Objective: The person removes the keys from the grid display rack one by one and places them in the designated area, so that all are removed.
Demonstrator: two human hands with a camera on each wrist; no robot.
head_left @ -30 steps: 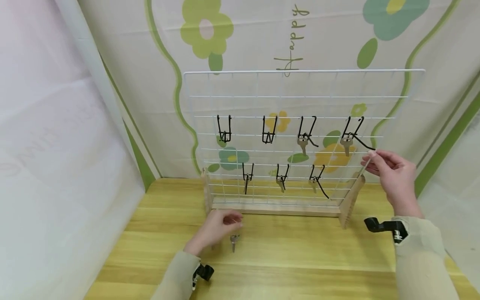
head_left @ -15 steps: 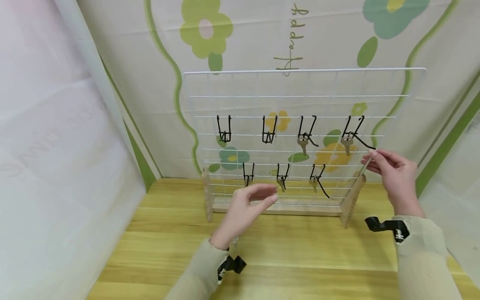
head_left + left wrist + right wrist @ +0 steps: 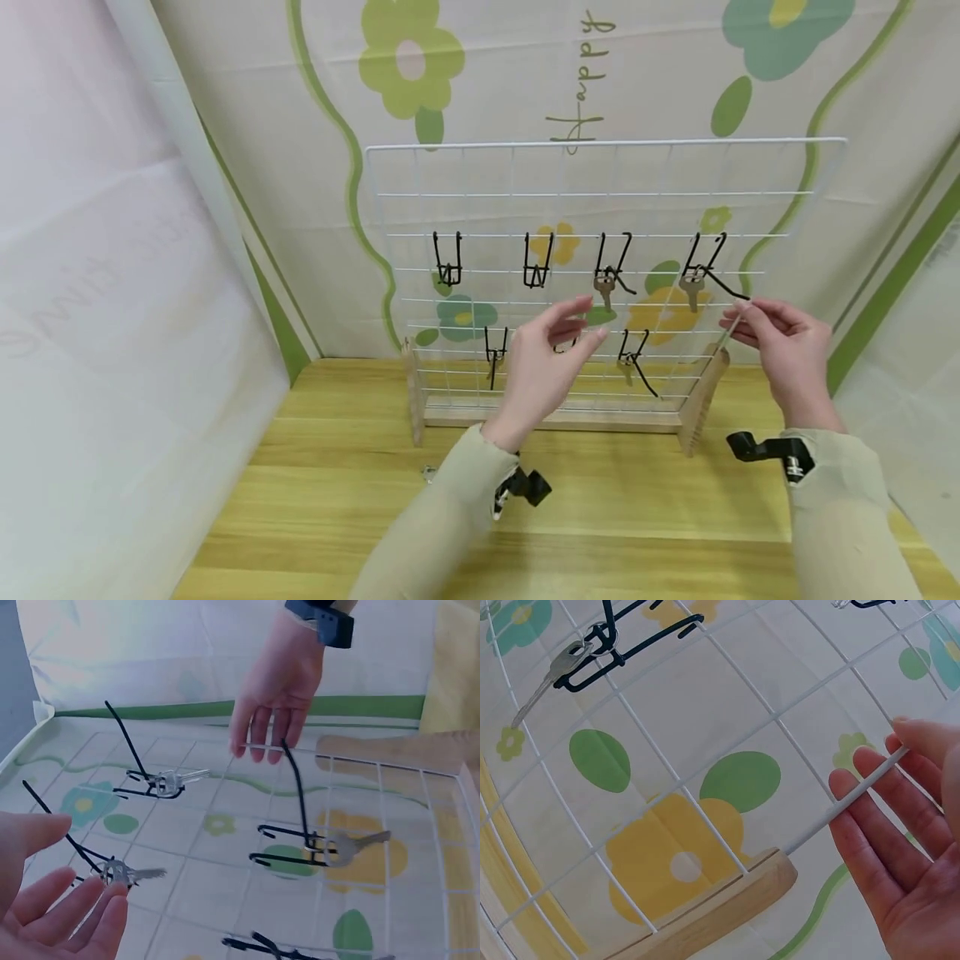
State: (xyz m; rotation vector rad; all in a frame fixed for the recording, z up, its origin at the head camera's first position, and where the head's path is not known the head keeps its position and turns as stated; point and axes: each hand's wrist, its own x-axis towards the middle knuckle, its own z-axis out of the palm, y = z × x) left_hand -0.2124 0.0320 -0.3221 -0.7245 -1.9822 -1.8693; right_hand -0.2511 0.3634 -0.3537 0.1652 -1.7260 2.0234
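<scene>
Rising off the tabletop [image 3: 600,517], left hand [image 3: 551,362] now open-fingered at lower-row hook key [image 3: 120,873]; right hand [image 3: 787,346] keeps steadying grid panel [image 3: 465,171] edge, fingers straight.

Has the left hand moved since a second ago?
Yes. The left hand has risen from the wooden table beside the loose key, moving right to the wire grid, level with the lower hooks. The right hand stays on the grid's edge.

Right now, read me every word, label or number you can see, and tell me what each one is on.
"happy", handwritten style and turned sideways, on the flower-printed fabric backdrop behind the white wire grid rack.
Faint mirrored lettering on the translucent white sheet at the left: too blurred to read.
Keys and hooks: no readable marks.
</scene>
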